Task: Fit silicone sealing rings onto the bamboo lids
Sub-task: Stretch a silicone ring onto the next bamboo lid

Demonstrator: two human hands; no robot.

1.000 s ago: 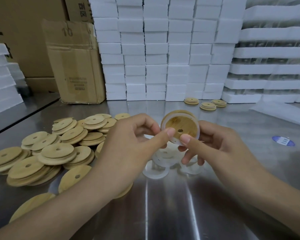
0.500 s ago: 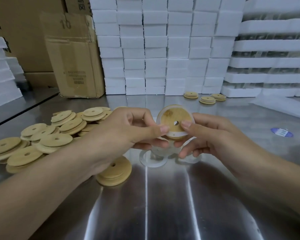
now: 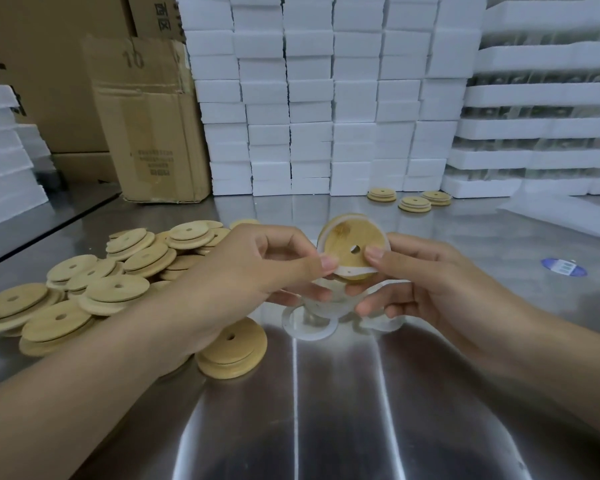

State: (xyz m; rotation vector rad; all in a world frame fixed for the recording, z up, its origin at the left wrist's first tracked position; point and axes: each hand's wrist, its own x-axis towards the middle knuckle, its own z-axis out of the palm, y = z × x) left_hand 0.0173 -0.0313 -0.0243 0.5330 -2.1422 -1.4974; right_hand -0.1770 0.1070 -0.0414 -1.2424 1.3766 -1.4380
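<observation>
Not much has travelled since half a second back. The bamboo lid sits about where it was, but the silicone ring now shows as a wider, flatter white band along the lid's lower edge, so I'd say it isn't seated there yet.

The lid is held up above the steel table, mid-scene, tilted toward the camera. The left hand pinches the ring at the lid's lower left, thumb on top and fingers curled under. The right hand grips the lid from the right with its thumb pressed beside the centre hole.

What could go wrong:
- The ring is stretchy, so pulling the loose part over could pop the far edge off.
- It could also end up twisted rather than flat in its groove.
- It's only a pinch grip, and a slip would drop the lid onto the loose rings just below.

The pile of bare lids at left is near the left forearm, so a wide elbow move could scatter them.
</observation>
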